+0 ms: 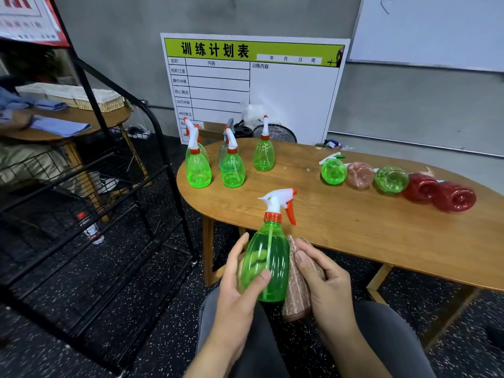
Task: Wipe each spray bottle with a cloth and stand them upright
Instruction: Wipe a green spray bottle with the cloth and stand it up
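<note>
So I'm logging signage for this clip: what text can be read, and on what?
White and green planning board against the wall:
"训练计划表" as header
"年 月 日 周" on the date strip
"名称", "内容", "训练内容" as column heads
Row labels below: too blurred to be sure.
Red-framed poster, top left: blurred.
Spray bottles: no label visible.

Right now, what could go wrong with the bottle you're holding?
The left hand grips the green bottle over the lap, off the table, while the right hand presses the cloth on its side. A hard rub might push it out of the grip, and it would likely fall to the floor. Setting it down near the standing bottles could knock them over. The lying bottles might roll if bumped.
</note>
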{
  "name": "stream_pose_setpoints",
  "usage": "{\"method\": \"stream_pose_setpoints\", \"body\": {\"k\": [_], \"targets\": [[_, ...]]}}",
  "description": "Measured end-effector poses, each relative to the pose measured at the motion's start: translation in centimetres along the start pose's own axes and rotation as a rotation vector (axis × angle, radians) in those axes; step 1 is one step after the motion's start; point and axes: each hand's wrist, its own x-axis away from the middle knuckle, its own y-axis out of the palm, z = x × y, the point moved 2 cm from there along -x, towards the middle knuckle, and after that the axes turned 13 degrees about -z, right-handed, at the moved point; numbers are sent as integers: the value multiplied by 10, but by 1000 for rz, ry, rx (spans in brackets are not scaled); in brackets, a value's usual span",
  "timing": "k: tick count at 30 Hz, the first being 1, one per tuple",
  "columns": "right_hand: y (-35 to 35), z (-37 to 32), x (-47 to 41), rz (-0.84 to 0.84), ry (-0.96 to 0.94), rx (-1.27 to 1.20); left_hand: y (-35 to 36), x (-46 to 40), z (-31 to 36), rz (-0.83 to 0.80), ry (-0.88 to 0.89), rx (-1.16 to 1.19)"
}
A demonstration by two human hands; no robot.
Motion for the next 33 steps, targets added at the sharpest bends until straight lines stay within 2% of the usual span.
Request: {"method": "stream_pose_setpoints", "body": {"k": [5, 9, 19, 22, 26, 27, 31, 33], "targets": [[0, 0, 0, 9, -4, -11, 1, 0, -2, -20, -18, -9], [-1, -2, 1, -15, -65, 97, 5, 2, 1, -30, -6, -58], [-7, -48, -37, -293, -411, 1059, 5, 2, 5, -28, 27, -65], [-6, -60, -56, -333, -513, 1251, 5, 2, 9, -27, 26, -82], [-3, -78, -76, -150, -506, 1269, 10, 5, 9, -75, 11, -94], [0, -78, -75, -157, -499, 1242, 11, 6, 7, -76, 9, -87], [12, -65, -64, -423, -451, 1156, 13, 7, 10, -35, 22, -74], [10, -66, -66, -356, -472, 1234, 13, 6, 11, -27, 28, -66]]}}
